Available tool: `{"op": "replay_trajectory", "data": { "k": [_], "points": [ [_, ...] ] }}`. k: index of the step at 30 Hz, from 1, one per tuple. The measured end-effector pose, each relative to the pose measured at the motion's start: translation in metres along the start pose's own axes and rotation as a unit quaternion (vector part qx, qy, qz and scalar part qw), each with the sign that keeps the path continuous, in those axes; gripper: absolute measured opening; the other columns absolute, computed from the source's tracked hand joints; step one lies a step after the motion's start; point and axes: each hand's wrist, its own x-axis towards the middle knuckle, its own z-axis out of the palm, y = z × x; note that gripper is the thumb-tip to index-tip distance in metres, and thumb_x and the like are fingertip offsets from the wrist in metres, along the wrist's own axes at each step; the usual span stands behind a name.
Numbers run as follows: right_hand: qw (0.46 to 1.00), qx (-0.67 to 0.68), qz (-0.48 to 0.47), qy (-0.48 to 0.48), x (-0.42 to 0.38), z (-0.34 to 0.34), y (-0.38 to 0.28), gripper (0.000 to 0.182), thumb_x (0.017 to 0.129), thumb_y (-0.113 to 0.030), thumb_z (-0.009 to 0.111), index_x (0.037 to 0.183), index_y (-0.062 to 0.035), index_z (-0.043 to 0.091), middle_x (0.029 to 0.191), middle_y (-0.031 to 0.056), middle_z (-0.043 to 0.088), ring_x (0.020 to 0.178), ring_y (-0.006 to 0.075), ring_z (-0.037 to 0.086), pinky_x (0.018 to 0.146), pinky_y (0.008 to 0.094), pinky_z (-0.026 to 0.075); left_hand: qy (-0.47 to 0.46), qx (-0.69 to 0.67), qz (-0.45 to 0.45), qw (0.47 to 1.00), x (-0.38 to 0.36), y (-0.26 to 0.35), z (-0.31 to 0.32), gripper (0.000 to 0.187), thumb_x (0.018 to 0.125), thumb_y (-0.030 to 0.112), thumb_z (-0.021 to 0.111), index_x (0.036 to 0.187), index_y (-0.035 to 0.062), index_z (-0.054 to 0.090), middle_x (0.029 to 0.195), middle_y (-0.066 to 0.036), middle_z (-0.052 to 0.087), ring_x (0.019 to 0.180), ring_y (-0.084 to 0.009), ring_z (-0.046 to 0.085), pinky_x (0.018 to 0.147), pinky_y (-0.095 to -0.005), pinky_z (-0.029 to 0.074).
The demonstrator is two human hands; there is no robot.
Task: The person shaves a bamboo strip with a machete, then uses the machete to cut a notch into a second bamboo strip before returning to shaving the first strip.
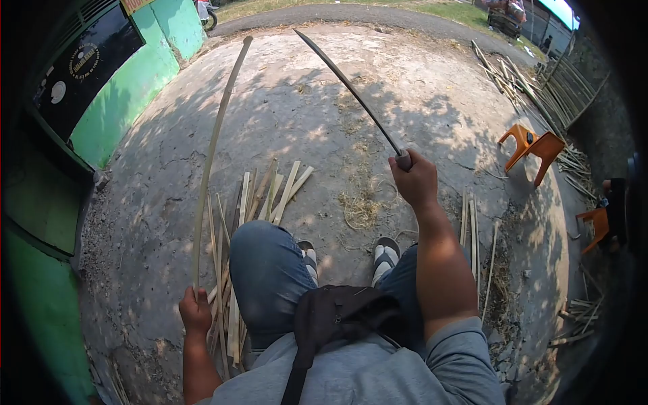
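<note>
My left hand (195, 310) is closed round the lower end of a long bamboo strip (213, 142), which rises upright with a slight bend at its top. In my right hand (414, 179) is the handle of a machete (354, 91). Its long dark blade points forward and to the left, apart from the strip. Beside my left leg lies a pile of split bamboo strips (270, 196), partly hidden by my knee. A few more thin strips (472, 223) lie on the ground to the right of my right leg.
Shavings (362, 206) lie on the concrete ahead of my feet. An orange plastic stool (536, 150) stands at the right, near a heap of bamboo poles (520, 84). A green wall (121, 108) runs along the left. Part of another person (613, 209) shows at the right edge.
</note>
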Motion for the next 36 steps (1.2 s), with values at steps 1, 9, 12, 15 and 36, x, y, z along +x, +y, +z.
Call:
{"op": "replay_trajectory", "data": {
  "k": [1, 9, 12, 15, 36],
  "points": [
    [1.000, 0.000, -0.007, 0.003, 0.000, 0.001, -0.001, 0.028, 0.087, -0.034, 0.081, 0.087, -0.0074, 0.071, 0.077, 0.0178, 0.071, 0.074, 0.0408, 0.070, 0.066, 0.0468, 0.054, 0.023, 0.018, -0.012, 0.999, -0.005, -0.008, -0.009, 0.067, 0.104, 0.065, 0.052, 0.082, 0.0007, 0.053, 0.063, -0.018, 0.052, 0.057, -0.0361, 0.057, 0.056, -0.0457, 0.042],
    [0.998, -0.009, -0.056, -0.011, -0.004, 0.004, -0.013, 0.028, 0.086, -0.032, 0.082, 0.084, -0.0074, 0.070, 0.073, 0.0183, 0.068, 0.070, 0.0420, 0.067, 0.063, 0.0478, 0.052, 0.043, 0.277, -0.250, 0.927, -0.057, -0.162, -0.042, 0.066, 0.093, 0.043, 0.078, 0.138, 0.0017, 0.053, 0.130, -0.021, 0.060, 0.112, -0.0369, 0.064, 0.095, -0.0459, 0.052],
    [0.998, -0.013, -0.058, -0.007, -0.005, 0.003, -0.013, 0.028, 0.086, -0.032, 0.083, 0.085, -0.0070, 0.070, 0.073, 0.0183, 0.068, 0.069, 0.0415, 0.067, 0.063, 0.0469, 0.052, -0.066, 0.190, -0.304, 0.931, -0.080, -0.182, -0.036, 0.063, 0.093, 0.043, 0.078, 0.134, 0.0005, 0.057, 0.127, -0.021, 0.064, 0.110, -0.0367, 0.066, 0.096, -0.0453, 0.053],
    [0.999, 0.002, -0.046, 0.002, -0.004, -0.002, -0.017, 0.028, 0.087, -0.032, 0.083, 0.086, -0.0069, 0.071, 0.071, 0.0180, 0.067, 0.067, 0.0395, 0.067, 0.062, 0.0449, 0.052, -0.106, 0.079, -0.350, 0.927, -0.114, -0.231, -0.001, 0.053, 0.095, 0.040, 0.076, 0.128, 0.0008, 0.062, 0.112, -0.017, 0.068, 0.103, -0.0321, 0.067, 0.091, -0.0436, 0.055],
    [0.887, -0.175, 0.422, 0.071, -0.268, -0.157, 0.303, 0.036, 0.080, -0.033, 0.081, 0.097, -0.0020, 0.073, 0.089, 0.0160, 0.075, 0.085, 0.0318, 0.072, 0.080, 0.0439, 0.054, -0.339, -0.127, -0.498, 0.788, -0.175, -0.222, 0.057, 0.054, 0.108, 0.056, 0.049, 0.125, 0.0054, 0.050, 0.104, -0.011, 0.063, 0.076, -0.0264, 0.067, 0.059, -0.0432, 0.054]
  ]
}}
